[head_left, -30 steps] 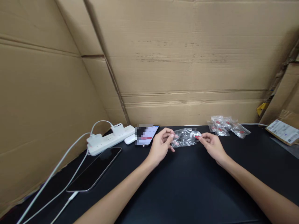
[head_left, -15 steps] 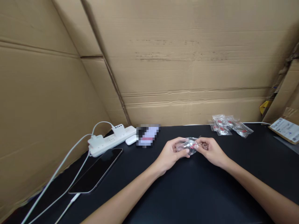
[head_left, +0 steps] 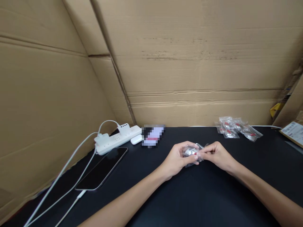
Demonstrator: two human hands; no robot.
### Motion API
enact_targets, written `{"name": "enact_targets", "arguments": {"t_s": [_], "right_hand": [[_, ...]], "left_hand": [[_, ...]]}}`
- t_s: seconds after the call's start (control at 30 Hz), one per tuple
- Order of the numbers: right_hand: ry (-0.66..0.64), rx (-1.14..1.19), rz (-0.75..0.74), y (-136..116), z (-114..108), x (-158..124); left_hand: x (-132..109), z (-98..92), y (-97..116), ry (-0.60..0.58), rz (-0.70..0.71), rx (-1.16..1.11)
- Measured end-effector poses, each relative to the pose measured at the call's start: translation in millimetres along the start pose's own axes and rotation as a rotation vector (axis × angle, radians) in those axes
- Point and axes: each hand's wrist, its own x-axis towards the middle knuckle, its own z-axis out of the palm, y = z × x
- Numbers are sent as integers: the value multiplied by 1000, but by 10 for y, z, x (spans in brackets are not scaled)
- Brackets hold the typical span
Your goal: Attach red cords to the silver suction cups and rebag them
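Note:
Between my hands is a small clear plastic bag [head_left: 190,152] with a round silvery item and a bit of red inside; the item's kind is not plain. My left hand [head_left: 178,159] wraps around the bag's left side, thumb in front and fingers behind. At the bag's right edge, my right hand [head_left: 217,154] pinches the plastic between thumb and fingers. Both hands are just above the black table [head_left: 199,195]. Several similar clear bags [head_left: 236,127] with silvery and red contents lie in a pile at the back right.
A white power strip [head_left: 117,140] with plugged-in chargers and cables stands at the back left. In front of it lies a dark-screened tablet or phone [head_left: 101,170]. Beside them are a white case [head_left: 136,139] and a pixelated item [head_left: 153,135]. A labelled parcel [head_left: 293,132] sits far right. Cardboard walls [head_left: 177,63] enclose the table.
The round silvery item now shows more clearly in the bag, and my right fingers have straightened into a pinch at its edge. The whole view has shifted slightly.

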Motion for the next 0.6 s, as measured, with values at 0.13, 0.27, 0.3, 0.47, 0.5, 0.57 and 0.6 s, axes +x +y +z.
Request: {"name": "enact_targets", "arguments": {"t_s": [0.13,0.27,0.3,0.47,0.5,0.57,0.6], "right_hand": [[-106,-14,-51,-90,4,-15],[88,67,-38,-121,58,-3],[168,115,-31,-108,74,6],[352,194,-44,-23,124,43],[332,178,-52,-16,128,43],[261,151,-64,-19,134,37],[231,142,-71,-26,135,33]], "left_hand": [[8,-6,-2,12,18,-23],[32,-33,50,87,93,-36],[35,-42,68,114,111,-48],[26,-64,132,175,93,-165],[21,-61,137,166,87,-174],[16,-55,137,138,85,-168],[16,-56,133,128,82,-153]]}}
